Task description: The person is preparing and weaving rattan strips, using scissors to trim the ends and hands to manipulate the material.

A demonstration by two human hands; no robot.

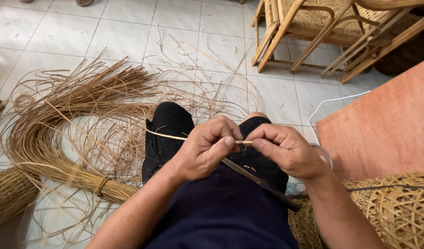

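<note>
Head view, looking down onto the person's lap: both hands meet over the knees on one thin pale rattan strip (175,136). The left hand (205,150) is closed around it, thumb pressed forward near the strip's cut end, while the right hand (288,150) pinches that end between thumb and forefinger, the two hands almost touching. A long dark blade (258,180) runs from under the left hand diagonally toward the right forearm; which hand steers it cannot be told. The strip trails off to the left, past the black cloth on the knee, toward the big bundle of rattan strands (69,138) spread over the tiled floor (184,18). Judging by its curve, the strip looks light, springy and flexible along its length, likely smooth on the skin side and prone to splitting or kinking if bent sharply, so a close pinch right beside the working point seems the sound hold. A woven basket (396,207) sits by the right elbow, cane chairs (322,27) stand beyond, and a reddish board (382,129) lies to the right.
</note>
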